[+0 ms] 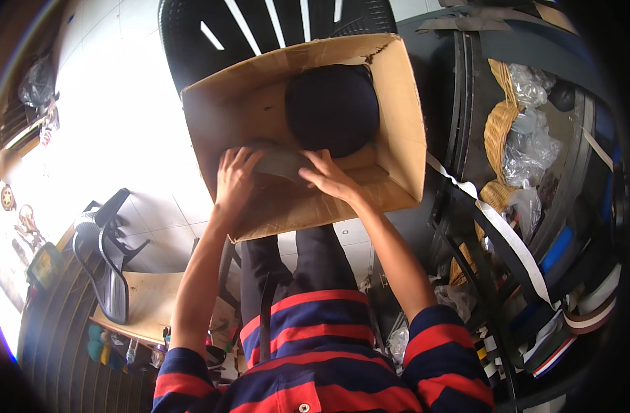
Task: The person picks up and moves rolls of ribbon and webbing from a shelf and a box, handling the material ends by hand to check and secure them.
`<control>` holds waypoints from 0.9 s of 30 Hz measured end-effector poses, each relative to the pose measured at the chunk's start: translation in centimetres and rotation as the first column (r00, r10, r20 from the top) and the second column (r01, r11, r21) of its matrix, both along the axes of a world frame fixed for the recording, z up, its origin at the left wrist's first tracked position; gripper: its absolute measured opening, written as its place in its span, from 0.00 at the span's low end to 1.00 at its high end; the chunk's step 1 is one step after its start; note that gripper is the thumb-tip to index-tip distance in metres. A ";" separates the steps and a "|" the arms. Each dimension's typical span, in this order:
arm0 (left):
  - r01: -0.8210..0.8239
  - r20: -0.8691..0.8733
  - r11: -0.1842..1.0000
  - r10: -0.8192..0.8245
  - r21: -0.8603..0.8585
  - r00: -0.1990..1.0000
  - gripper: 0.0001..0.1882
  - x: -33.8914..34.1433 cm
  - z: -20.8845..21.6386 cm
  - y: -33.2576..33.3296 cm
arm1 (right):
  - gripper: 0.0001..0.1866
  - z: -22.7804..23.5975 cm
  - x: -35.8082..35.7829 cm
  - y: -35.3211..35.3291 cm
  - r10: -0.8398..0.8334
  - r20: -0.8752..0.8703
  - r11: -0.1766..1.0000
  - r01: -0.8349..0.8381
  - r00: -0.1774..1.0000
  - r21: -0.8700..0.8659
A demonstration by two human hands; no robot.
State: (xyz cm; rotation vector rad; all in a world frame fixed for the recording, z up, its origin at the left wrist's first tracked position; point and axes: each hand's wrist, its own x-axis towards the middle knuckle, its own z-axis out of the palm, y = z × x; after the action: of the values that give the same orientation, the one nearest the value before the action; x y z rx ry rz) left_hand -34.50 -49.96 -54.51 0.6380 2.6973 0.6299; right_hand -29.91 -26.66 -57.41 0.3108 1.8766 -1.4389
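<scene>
An open cardboard box (315,206) rests on a black plastic chair (191,45). Both my hands are reaching into its near part. Between them is a dark grey, curved, smooth piece (282,164), perhaps a cap; its exact kind does not show. My left hand (234,180) grips its left end with bent fingers. At its right end, my right hand (329,179) holds on with thumb and fingers. Just beyond, a rounded dark navy thing (332,110) lies against the box's far right side, apparently fabric. Part of the box floor is in shadow.
Wicker baskets (501,127) with clear plastic bags (532,148) stand on the right. A white strap (511,241) hangs beside dark shelving. At the lower left are a wooden board (146,303) and a black chair part (108,255). White floor tiles (156,199) lie left of the box.
</scene>
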 end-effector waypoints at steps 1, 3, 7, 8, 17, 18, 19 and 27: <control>-0.003 0.000 1.000 0.003 0.029 1.000 0.27 -0.1 -0.1 -0.3 | 0.27 -0.6 0.2 0.3 -0.123 0.101 0.983 0.135 0.987 -0.122; 0.012 0.008 0.997 -0.013 0.075 1.000 0.28 -0.4 0.2 -0.4 | 0.26 -0.6 0.1 0.8 0.158 -0.150 0.982 -0.138 0.976 0.131; 0.101 -0.026 0.991 -0.099 0.085 0.995 0.29 -0.9 1.1 0.1 | 0.28 0.3 -0.1 0.8 0.462 -0.389 0.843 -0.259 0.797 0.471; 0.129 -0.044 0.988 -0.126 0.088 0.991 0.29 -1.1 1.2 0.3 | 0.28 0.1 -0.1 0.9 0.523 -0.452 0.803 -0.240 0.723 0.546; -0.215 0.145 0.966 0.194 0.144 0.970 0.32 -0.4 1.4 2.1 | 0.24 -0.1 -1.4 -0.2 0.463 -0.423 0.827 -0.209 0.779 0.521; -0.273 0.178 0.951 0.247 0.142 0.952 0.32 -0.3 1.3 2.2 | 0.21 -0.4 -1.3 -0.4 0.413 -0.435 0.850 -0.167 0.800 0.500; -0.332 0.211 0.933 0.299 0.138 0.930 0.32 -0.2 1.0 2.3 | 0.19 -0.6 -1.2 -0.6 0.362 -0.445 0.869 -0.124 0.819 0.479; -0.524 0.550 0.841 0.378 0.132 0.745 0.22 1.3 -1.8 1.5 | 0.14 -0.5 -1.8 -2.4 0.250 -0.329 0.862 -0.055 0.911 0.504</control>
State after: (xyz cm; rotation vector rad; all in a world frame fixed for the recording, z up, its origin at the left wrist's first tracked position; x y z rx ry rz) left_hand -33.18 -48.43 -56.28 -0.1609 2.2623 1.1379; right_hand -31.70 -29.05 -57.89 0.1055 2.5237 -0.9418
